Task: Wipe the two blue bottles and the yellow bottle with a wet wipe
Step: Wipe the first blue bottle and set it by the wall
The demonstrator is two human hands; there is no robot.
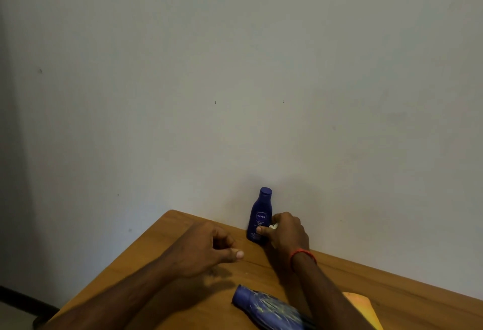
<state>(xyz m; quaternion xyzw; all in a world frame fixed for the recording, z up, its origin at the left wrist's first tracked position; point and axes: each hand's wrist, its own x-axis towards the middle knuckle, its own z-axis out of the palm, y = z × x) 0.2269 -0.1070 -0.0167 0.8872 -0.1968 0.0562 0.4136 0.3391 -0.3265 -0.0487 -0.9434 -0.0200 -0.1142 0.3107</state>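
Three bottles sit on the wooden table (156,264), seen from the head camera. One dark blue bottle (259,214) stands upright at the far edge, right against the pale wall (235,68). The right hand (286,231) is at this bottle's lower right side, fingers curled round a bunched white wet wipe (274,226), thumb tip pressed on the bottle's front. A red thread (303,253) circles that wrist. The left hand (209,247) is over the table to the left of the upright bottle, apart from it, fingers loosely curled, thumb out, holding nothing. Nearer the person, a second blue bottle (269,307) lies on its side with its cap toward the left. Just right of the forearm, the yellow bottle (364,308) lies partly hidden at the bottom edge.
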